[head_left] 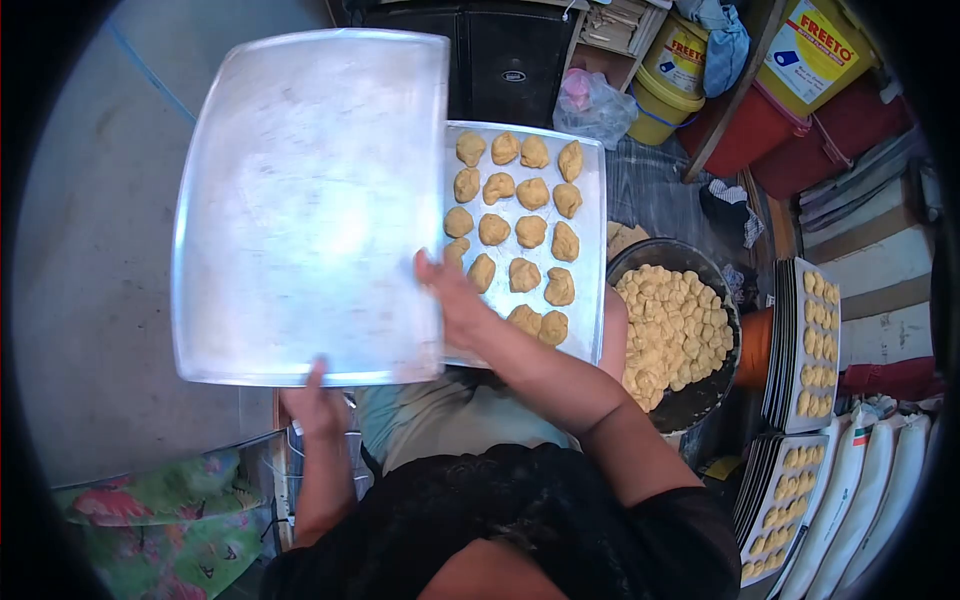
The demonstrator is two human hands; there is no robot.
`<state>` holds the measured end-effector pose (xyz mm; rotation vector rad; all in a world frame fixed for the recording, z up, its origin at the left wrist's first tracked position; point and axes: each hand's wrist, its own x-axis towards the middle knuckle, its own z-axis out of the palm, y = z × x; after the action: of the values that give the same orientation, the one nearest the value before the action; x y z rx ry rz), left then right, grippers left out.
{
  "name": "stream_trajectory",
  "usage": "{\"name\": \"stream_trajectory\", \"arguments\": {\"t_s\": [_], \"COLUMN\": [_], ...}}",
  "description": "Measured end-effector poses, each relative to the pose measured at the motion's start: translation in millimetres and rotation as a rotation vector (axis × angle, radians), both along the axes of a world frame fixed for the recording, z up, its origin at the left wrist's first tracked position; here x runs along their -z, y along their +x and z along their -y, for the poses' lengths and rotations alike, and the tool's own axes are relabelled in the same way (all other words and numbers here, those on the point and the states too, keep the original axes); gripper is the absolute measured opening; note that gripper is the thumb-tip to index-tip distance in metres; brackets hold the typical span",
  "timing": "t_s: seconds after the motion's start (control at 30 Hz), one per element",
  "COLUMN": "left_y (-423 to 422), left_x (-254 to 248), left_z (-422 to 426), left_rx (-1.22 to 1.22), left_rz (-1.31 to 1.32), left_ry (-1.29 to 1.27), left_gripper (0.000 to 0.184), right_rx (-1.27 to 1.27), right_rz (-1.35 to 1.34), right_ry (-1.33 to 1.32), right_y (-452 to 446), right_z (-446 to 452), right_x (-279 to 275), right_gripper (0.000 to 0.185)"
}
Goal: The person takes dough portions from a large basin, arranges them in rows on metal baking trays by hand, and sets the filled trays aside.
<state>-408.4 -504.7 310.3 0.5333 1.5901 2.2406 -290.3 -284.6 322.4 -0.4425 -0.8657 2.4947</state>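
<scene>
A bare metal baking tray (310, 210) is held up on the left, its surface shiny and scuffed. My left hand (316, 403) grips its front edge, with the thumb on top and the fingers hidden below. At the tray's right edge is my right hand (458, 305), closed on the rim with the thumb showing. Partly covered by this tray, a second baking tray (590, 250) carries rows of dough pieces (531, 231). The second tray lies over my lap, and its left part is hidden.
To the right stands a dark round basin (722, 375) heaped with dough pieces (675, 330). Beyond it are two stacks of trays (790, 350) topped with dough. Yellow buckets (665, 100) and a black speaker (515, 75) stand at the back. A pale board (100, 300) fills the left side.
</scene>
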Motion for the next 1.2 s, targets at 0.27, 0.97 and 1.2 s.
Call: {"name": "stream_trajectory", "arguments": {"t_s": [0.27,0.97,1.2], "left_y": [-27,1,-21], "left_x": [-17,60,38], "left_z": [-33,-83,-83], "left_rx": [0.909,0.713,0.785], "left_rz": [0.446,-0.044,-0.687], "left_ry": [0.083,-0.806,-0.961], "left_gripper": [0.080,0.029,0.031], "right_rx": [0.373,0.904,1.014], "right_rz": [0.287,1.180,1.234], "right_ry": [0.321,1.649,1.873], "right_y": [174,184,54], "right_z": [-96,-112,-158], "right_x": [14,-32,-15], "right_gripper": [0.058,0.075,0.064]}}
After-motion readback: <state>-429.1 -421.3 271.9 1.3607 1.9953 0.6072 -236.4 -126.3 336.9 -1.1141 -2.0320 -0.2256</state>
